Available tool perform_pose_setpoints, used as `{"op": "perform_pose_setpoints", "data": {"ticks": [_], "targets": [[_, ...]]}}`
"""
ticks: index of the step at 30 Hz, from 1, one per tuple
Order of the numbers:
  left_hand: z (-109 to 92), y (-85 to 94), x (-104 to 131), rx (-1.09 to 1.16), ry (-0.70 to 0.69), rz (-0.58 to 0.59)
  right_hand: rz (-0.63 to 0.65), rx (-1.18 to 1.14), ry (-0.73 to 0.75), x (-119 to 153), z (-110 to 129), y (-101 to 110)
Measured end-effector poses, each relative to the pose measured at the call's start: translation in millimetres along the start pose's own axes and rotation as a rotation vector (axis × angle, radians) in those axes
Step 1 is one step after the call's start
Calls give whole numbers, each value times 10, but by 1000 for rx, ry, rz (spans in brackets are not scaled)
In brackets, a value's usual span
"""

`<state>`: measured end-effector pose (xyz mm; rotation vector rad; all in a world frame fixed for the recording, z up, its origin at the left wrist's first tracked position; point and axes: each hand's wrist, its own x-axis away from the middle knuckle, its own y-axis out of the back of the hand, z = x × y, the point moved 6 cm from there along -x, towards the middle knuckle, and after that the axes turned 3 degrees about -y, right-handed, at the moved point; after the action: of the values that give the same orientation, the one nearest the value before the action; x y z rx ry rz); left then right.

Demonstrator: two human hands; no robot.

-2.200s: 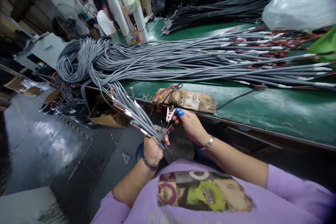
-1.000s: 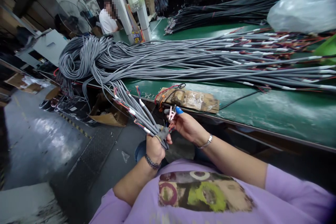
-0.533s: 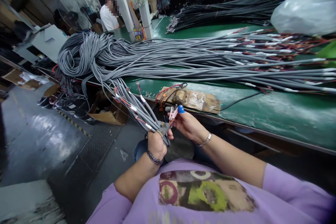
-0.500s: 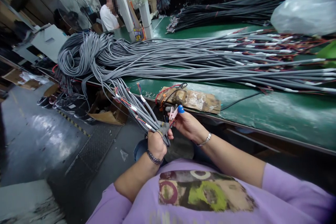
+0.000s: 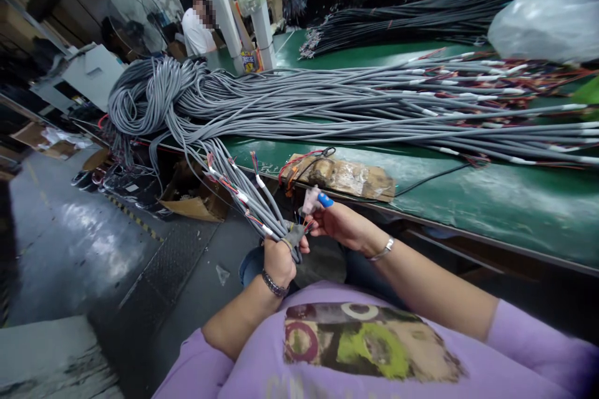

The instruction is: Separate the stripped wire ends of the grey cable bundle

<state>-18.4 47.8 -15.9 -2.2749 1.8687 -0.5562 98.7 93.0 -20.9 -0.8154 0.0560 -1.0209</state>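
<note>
My left hand [image 5: 281, 257] is wrapped round a bundle of grey cables [image 5: 255, 202] near the bench's front edge, a dark covering on its thumb. Several cable ends with white sleeves and coloured wires fan out to the upper left of it. Just right of it, my right hand [image 5: 339, 221] is closed, with a blue covering on one fingertip. Fine coloured wires [image 5: 306, 222] show between the two hands. A pale pink clip-like piece [image 5: 311, 199] sits at the right fingertips, its shape blurred.
Long grey cables [image 5: 299, 96] lie along the green bench [image 5: 486, 212]. A wooden board [image 5: 369, 181] rests at its edge. Behind are black cables [image 5: 397, 22], a plastic bag [image 5: 547, 12] and posts [image 5: 264, 31]. A person [image 5: 196, 31] is at the back left.
My right hand has moved slightly right, and the pink piece has tilted and risen a little. The left hand keeps its hold on the cables. The view has shifted slightly.
</note>
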Motion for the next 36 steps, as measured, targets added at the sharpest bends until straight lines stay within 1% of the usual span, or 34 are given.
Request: {"op": "perform_pose_setpoints", "data": {"ticks": [2,4,8,13,15,18,20,22,24,26,28,30,32,34,36], "targets": [[14,10,13,-8,-15,24,33,124,-46,61,39,8],[34,11,29,-27,-21,54,55,252,-55,109,99,4],[60,2,63,-68,-31,113,58,490,-27,149,200,-29],[65,-1,75,-130,1,163,110,621,54,160,243,-105],[72,-27,75,-196,54,237,140,697,72,172,228,-130],[96,-69,89,-311,148,387,203,827,75,190,168,-171],[101,-74,93,-339,171,432,210,851,85,190,132,-177],[99,-52,80,-314,167,394,129,808,120,179,134,-135],[95,-20,56,-253,145,304,-11,698,137,180,145,-44],[92,5,33,-186,117,213,-122,539,101,206,116,47],[89,20,13,-135,89,137,-151,420,47,250,53,75],[87,28,0,-101,69,78,-130,422,48,297,2,36],[83,34,-4,-79,51,36,-128,489,114,336,-21,-23],[73,38,2,-74,36,18,-179,532,211,364,-17,-60],[65,29,14,-96,36,56,-189,527,279,371,-12,-106]]}}
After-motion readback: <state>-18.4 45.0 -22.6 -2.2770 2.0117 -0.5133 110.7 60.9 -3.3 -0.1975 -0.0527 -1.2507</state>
